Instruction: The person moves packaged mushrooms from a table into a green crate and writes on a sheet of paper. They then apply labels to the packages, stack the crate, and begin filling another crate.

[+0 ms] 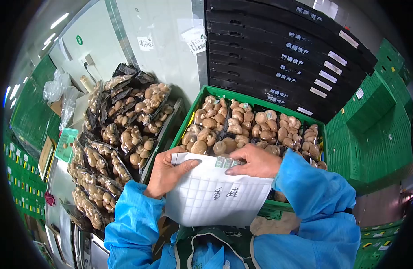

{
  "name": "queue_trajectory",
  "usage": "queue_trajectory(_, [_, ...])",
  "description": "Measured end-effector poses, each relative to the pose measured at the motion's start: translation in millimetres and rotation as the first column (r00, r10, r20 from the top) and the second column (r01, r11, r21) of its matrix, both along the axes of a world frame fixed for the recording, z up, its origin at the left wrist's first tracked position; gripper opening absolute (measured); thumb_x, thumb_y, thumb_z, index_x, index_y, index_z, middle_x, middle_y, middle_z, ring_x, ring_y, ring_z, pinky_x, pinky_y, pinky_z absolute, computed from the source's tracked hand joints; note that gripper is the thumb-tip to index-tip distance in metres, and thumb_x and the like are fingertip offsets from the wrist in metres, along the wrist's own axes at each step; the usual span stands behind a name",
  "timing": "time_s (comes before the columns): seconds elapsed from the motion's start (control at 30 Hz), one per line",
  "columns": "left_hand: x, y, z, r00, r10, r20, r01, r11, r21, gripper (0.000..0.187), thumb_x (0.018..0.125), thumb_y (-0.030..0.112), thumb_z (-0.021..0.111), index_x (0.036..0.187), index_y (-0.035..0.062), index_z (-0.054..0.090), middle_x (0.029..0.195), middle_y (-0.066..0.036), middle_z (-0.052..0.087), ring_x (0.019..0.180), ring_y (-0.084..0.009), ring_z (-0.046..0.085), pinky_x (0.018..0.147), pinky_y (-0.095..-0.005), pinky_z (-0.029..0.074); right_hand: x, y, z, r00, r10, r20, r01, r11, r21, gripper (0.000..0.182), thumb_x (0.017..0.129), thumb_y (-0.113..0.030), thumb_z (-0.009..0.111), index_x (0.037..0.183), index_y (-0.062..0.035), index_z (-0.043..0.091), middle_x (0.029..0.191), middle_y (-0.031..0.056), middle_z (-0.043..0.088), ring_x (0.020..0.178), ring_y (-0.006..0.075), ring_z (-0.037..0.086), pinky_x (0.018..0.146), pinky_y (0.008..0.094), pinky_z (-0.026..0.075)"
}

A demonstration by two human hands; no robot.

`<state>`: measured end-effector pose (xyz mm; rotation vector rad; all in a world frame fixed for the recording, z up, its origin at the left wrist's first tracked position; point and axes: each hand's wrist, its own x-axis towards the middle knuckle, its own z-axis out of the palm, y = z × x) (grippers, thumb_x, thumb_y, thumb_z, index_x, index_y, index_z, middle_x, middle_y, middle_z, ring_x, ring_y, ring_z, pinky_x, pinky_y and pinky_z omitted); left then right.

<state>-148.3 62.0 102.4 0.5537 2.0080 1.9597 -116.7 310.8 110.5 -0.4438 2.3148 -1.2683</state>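
Note:
A white sheet of labels with a printed grid and handwritten characters hangs tilted in front of my chest. My left hand is closed on its upper left edge, with the thumb lying on the front. My right hand pinches the upper edge, thumb and fingers right at a short row of small green stickers. Just beyond the sheet is a green crate of packed brown mushrooms in clear wrap. Some packs carry a small green sticker on top. The sheet hides the crate's near side.
Many wrapped mushroom packs on dark trays are piled on the left. Black folded crates stand stacked behind the green crate. More green crates rise on the right. A small green basket sits at far left.

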Motion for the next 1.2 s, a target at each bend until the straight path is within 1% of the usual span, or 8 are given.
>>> queue_trajectory(0.2, [-5,3,1,1.000,0.011,0.017,-0.011,1.000,-0.010,0.017,0.077,0.016,0.075,0.080,0.0034,0.064,0.069,0.002,0.063,0.061,-0.0038,0.052,0.055,-0.0200,0.042,5,-16,13,0.873,-0.193,-0.447,0.169,0.981,-0.093,0.018,0.080,-0.009,0.061,0.093,0.0040,0.063,0.082,0.0161,0.061,0.077,0.0285,0.060,0.069,0.0367,0.047])
queue_trajectory(0.3, [-7,3,0,1.000,0.003,0.030,-0.002,1.000,-0.026,0.016,0.079,0.014,0.073,0.084,0.0016,0.064,0.073,0.000,0.064,0.064,-0.0048,0.055,0.057,-0.0208,0.044,9,-22,11,0.835,-0.231,-0.499,0.222,0.972,-0.079,0.013,0.079,-0.005,0.059,0.089,0.0029,0.061,0.083,0.0158,0.057,0.080,0.0335,0.057,0.070,0.0392,0.046])
queue_trajectory(0.6, [-15,8,-11,0.971,0.076,0.226,-0.084,0.996,0.027,0.012,0.078,0.006,0.071,0.085,-0.0004,0.063,0.074,-0.003,0.065,0.061,-0.0070,0.058,0.054,-0.0212,0.046,38,-30,-10,0.501,-0.035,-0.865,0.221,0.971,0.089,0.019,0.069,0.001,0.059,0.087,-0.0025,0.055,0.086,0.0097,0.051,0.082,0.0281,0.053,0.071,0.0398,0.045])
queue_trajectory(0.67, [-17,7,-14,0.975,0.111,0.194,-0.108,0.994,-0.025,0.013,0.078,0.008,0.071,0.084,0.0002,0.062,0.072,-0.002,0.064,0.060,-0.0068,0.057,0.054,-0.0210,0.045,47,-15,1,0.605,-0.067,-0.793,0.195,0.979,0.066,0.017,0.072,0.000,0.060,0.089,-0.0022,0.057,0.086,0.0109,0.054,0.083,0.0264,0.056,0.073,0.0366,0.046])
queue_trajectory(0.73, [-16,5,-14,0.972,0.120,0.204,-0.117,0.993,-0.031,0.013,0.078,0.008,0.071,0.083,0.0005,0.062,0.071,-0.003,0.064,0.059,-0.0073,0.057,0.054,-0.0209,0.045,45,22,20,0.884,-0.262,-0.388,0.185,0.956,-0.226,0.013,0.078,-0.001,0.061,0.091,-0.0021,0.059,0.087,0.0101,0.060,0.082,0.0198,0.059,0.071,0.0314,0.048])
queue_trajectory(0.87, [-14,-2,-18,0.966,0.152,0.211,-0.143,0.988,-0.059,0.016,0.075,0.008,0.073,0.084,0.0009,0.062,0.071,-0.003,0.064,0.059,-0.0076,0.057,0.054,-0.0214,0.045,3,153,4,0.824,-0.567,-0.008,0.549,0.801,-0.241,0.010,0.082,-0.001,0.060,0.092,0.0006,0.061,0.086,0.0049,0.064,0.074,0.0115,0.060,0.065,0.0263,0.049])
queue_trajectory(1.0, [-7,-4,-12,0.969,0.176,0.174,-0.157,0.981,-0.114,0.015,0.075,0.007,0.073,0.083,0.0022,0.062,0.072,-0.002,0.064,0.059,-0.0069,0.057,0.055,-0.0205,0.045,-47,274,-66,0.850,-0.488,-0.197,0.509,0.858,0.068,0.011,0.079,-0.005,0.062,0.089,-0.0012,0.063,0.081,0.0076,0.065,0.075,0.0150,0.061,0.068,0.0305,0.050])
queue_trajectory(1.2, [4,-5,-17,0.956,0.233,0.180,-0.214,0.970,-0.116,0.017,0.073,0.009,0.076,0.078,0.0030,0.061,0.069,-0.001,0.064,0.058,-0.0057,0.055,0.054,-0.0199,0.044,-83,299,-92,0.883,-0.337,-0.327,0.465,0.725,0.508,0.017,0.068,-0.011,0.065,0.085,-0.0089,0.069,0.089,0.0135,0.067,0.086,0.0321,0.064,0.080,0.0383,0.050])
